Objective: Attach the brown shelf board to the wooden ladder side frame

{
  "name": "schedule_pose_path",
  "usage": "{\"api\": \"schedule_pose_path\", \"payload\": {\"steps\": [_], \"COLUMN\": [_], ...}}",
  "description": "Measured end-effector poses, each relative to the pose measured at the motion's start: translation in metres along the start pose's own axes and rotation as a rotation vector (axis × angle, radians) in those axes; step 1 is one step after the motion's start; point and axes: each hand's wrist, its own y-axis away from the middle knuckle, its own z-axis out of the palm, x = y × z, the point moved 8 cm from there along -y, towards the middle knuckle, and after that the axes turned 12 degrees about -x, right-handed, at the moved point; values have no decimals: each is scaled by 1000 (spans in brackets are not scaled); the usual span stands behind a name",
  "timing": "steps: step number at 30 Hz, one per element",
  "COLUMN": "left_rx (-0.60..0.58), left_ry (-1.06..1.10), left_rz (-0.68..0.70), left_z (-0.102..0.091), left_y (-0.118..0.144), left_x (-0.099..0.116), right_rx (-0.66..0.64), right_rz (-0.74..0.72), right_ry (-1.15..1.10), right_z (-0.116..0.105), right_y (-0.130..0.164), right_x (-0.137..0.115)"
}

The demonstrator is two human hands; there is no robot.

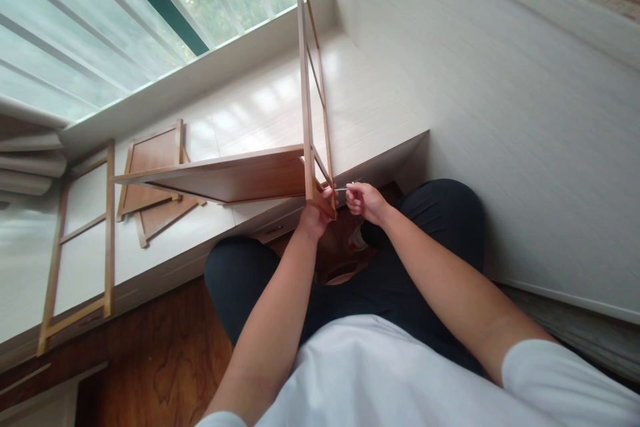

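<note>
An upright bamboo ladder-like frame (304, 80) stands on the white window ledge (260, 107), joined at its foot to a flat wooden shelf board (225, 177) that sticks out to the left. My left hand (316, 213) grips the bottom corner of the frame where it meets the board. My right hand (364, 200) pinches a thin metal tool (344, 187) whose tip points into that corner. Both hands sit just above my dark-trousered knees.
A second bamboo side frame (83, 247) lies flat on the ledge at the left. Two wooden panels (153, 180) lie stacked beside it. A window with bars (125, 13) runs along the back and a white wall (500, 113) rises on the right. Wooden floor shows below.
</note>
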Motion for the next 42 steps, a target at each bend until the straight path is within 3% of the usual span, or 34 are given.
{"api": "schedule_pose_path", "payload": {"steps": [16, 31, 42], "left_rx": [15, 2, 11], "left_ry": [-19, -17, -17], "left_rz": [-2, 6, -1], "left_z": [-1, -1, 1], "left_y": [-1, -1, 1], "left_x": [-1, -1, -1], "right_rx": [134, 260, 304], "right_rz": [-145, -315, -340], "right_ry": [141, 731, 870], "right_z": [-7, -1, -3], "right_y": [1, 24, 26], "right_x": [-6, -27, -29]}}
